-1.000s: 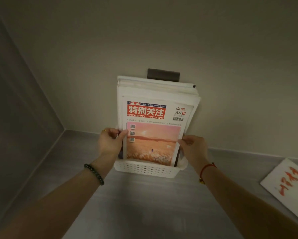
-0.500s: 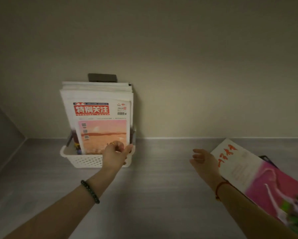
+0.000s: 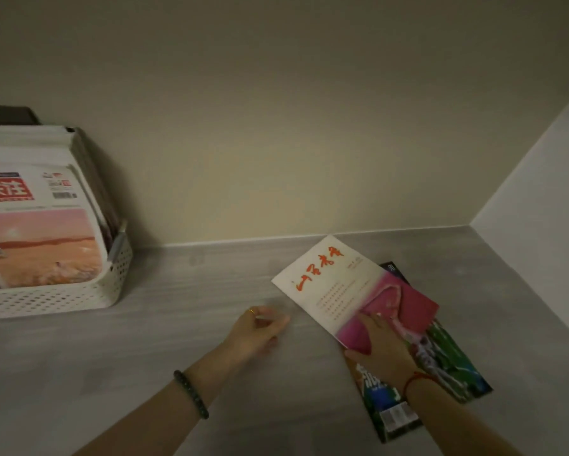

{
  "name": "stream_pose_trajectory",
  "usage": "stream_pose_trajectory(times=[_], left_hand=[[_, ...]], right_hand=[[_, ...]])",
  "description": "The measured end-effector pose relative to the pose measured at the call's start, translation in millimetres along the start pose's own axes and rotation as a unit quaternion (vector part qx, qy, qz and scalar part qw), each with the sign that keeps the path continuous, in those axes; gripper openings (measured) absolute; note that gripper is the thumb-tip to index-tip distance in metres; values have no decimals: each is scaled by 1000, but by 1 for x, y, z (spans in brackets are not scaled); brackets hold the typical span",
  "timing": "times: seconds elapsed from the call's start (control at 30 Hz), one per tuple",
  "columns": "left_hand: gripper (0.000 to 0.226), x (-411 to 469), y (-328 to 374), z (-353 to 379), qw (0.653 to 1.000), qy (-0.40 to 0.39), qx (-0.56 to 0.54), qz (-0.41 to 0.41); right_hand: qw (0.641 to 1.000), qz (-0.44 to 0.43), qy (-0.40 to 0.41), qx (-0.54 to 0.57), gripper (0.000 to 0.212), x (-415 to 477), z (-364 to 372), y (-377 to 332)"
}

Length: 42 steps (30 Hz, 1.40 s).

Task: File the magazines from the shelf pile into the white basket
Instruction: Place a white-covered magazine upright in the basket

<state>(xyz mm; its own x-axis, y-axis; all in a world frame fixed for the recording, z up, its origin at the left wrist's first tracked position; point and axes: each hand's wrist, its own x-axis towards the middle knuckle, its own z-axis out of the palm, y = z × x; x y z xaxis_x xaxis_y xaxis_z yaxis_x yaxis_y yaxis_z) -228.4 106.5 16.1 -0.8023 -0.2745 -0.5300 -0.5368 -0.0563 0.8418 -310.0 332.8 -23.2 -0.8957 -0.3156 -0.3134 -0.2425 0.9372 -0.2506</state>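
The white basket (image 3: 112, 284) stands at the far left of the shelf, against the back wall. Several magazines stand upright in it; the front one (image 3: 43, 238) has a red title and a pink sunset picture. At the right lies the shelf pile. Its top magazine (image 3: 339, 281) is white with red handwriting and a pink lower half, and a green-covered magazine (image 3: 454, 360) lies under it. My right hand (image 3: 380, 343) rests on the top magazine's near corner, thumb at its edge. My left hand (image 3: 258, 329) hovers over the bare shelf just left of the pile, fingers loosely curled, holding nothing.
The grey shelf board (image 3: 191, 324) runs between basket and pile. A beige back wall (image 3: 276, 126) and a white side wall (image 3: 539, 179) close the shelf on the right. A dark object (image 3: 7, 115) sits behind the basket.
My left hand let go of the magazine in the basket and moved right towards the pile. My right hand reached the pile and settled on its top magazine. The view swung right.
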Motion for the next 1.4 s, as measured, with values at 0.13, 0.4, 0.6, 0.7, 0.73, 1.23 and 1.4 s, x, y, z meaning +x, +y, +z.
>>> stream_pose_trajectory(times=[0.13, 0.4, 0.6, 0.7, 0.73, 1.23, 1.4], left_hand=[[47, 0, -9, 37, 998, -42, -23, -51], [47, 4, 11, 79, 993, -60, -83, -57], [47, 5, 9, 66, 994, 51, -85, 47], [49, -7, 11, 38, 996, 12, -45, 77], [46, -12, 15, 28, 995, 8, -33, 91], [32, -85, 70, -214, 938, 202, -94, 267], [25, -92, 83, -326, 900, 295, -122, 295]], right_hand=[[994, -69, -8, -82, 62, 6, 3, -3], [989, -147, 17, 28, 21, -4, -24, -23], [959, -208, 31, 191, 24, -36, -1, -49], [958, -115, 27, 262, 51, -29, -6, -42], [952, -79, 52, 291, 62, -24, -11, -40], [833, -154, 123, 518, 21, -9, -64, -241], [813, -216, 166, 515, 16, -1, -77, -369]])
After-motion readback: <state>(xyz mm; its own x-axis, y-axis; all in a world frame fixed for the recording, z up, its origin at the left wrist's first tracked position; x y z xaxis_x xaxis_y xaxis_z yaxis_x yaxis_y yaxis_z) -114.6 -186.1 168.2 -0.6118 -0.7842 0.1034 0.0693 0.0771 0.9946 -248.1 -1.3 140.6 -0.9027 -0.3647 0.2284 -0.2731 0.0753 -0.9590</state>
